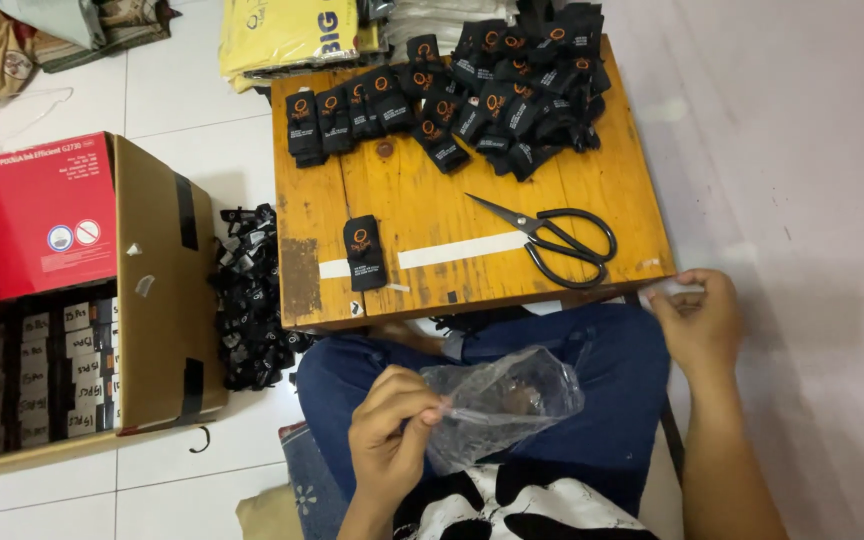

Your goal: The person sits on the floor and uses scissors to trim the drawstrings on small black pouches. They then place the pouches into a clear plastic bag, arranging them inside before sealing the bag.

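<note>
Pinched between L hand (pixel 389 428) thumb & fingertips is the edge of a clear plastic bag (pixel 500 400), which lies crumpled over the lap on blue jeans (pixel 592 390), near centre; smth dark shows inside, can't tell what. R hand (pixel 697 318) is at the near right corner of the wooden table (pixel 432 215), fingers closed on a small pale strip (pixel 670 289), maybe tape, too small to be sure. On the table: black scissors (pixel 557 238), shut, near-right, blades pointing far-left; one black label (pixel 363 252) w/ orange mark lying alone near-left, across a white tape line (pixel 462 250); a heap of same black labels (pixel 472 90) along the far edge. Left of the table, on the tiled floor, a pile of black pieces (pixel 250 300), then an open cardboard box (pixel 157 290) w/ red flap, packed w/ dark bundles. Yellow bags (pixel 287 32) sit beyond the table, far-left.
</note>
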